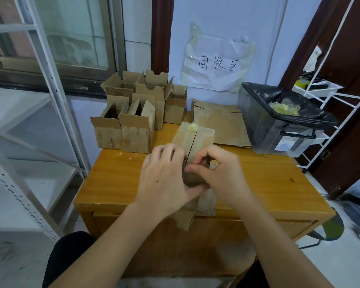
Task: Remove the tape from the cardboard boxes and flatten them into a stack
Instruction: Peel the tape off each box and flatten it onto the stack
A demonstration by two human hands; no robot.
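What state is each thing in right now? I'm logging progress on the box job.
Box in hand: flaps shut, wad of tape at far end, gripped by both hands.
Left hand: holds the box.
Right hand: fingers curled at the flap seam.
Waiting boxes: upright, flaps open.
Flattened stack: lying flat.
Bin: open, holds tape scraps.

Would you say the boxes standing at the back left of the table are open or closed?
Open: the standing boxes have their top flaps raised or splayed, and dark interiors show in several.
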